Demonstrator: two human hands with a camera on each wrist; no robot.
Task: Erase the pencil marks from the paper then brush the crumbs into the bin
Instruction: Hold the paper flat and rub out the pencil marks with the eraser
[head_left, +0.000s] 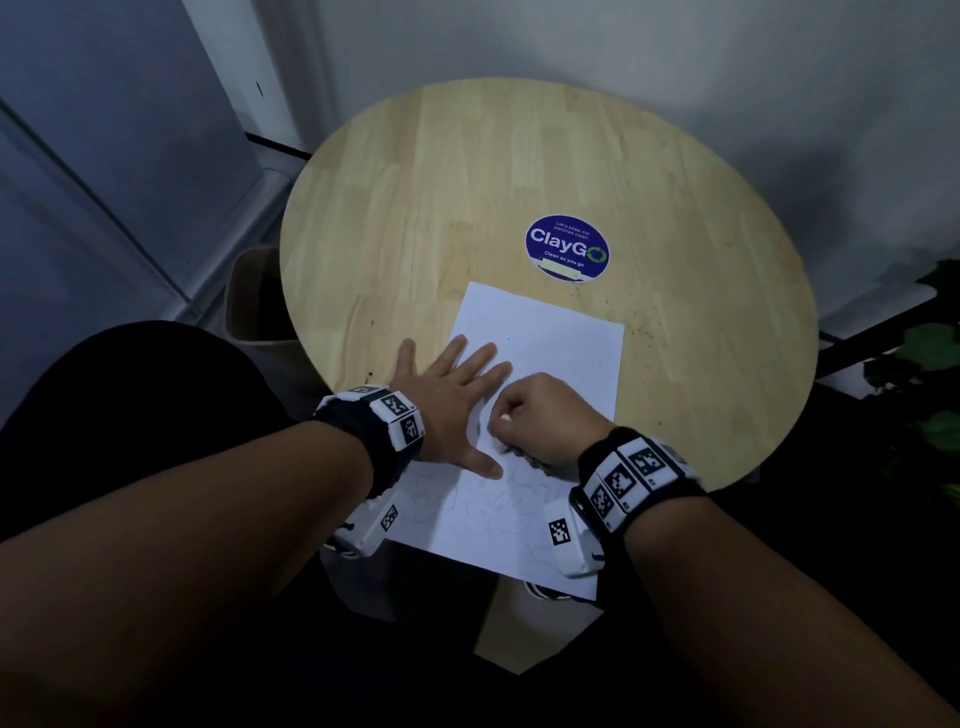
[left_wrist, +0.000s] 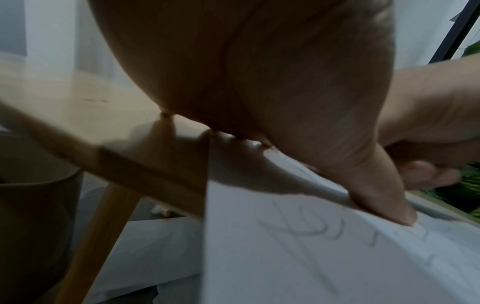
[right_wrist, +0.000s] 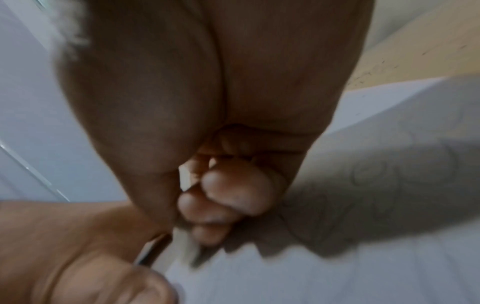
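A white sheet of paper (head_left: 545, 364) with faint pencil scribbles (left_wrist: 319, 232) lies on the round pale wooden table (head_left: 415, 208), its near end hanging over the table's edge. The left hand (head_left: 447, 405) lies flat with fingers spread, pressing the sheet's left side down, thumb on the paper. Just beside it the right hand (head_left: 540, 415) is curled tight, pinching a small white eraser (right_wrist: 185, 176) against the sheet, while a brown bin (head_left: 249, 296) stands on the floor left of the table
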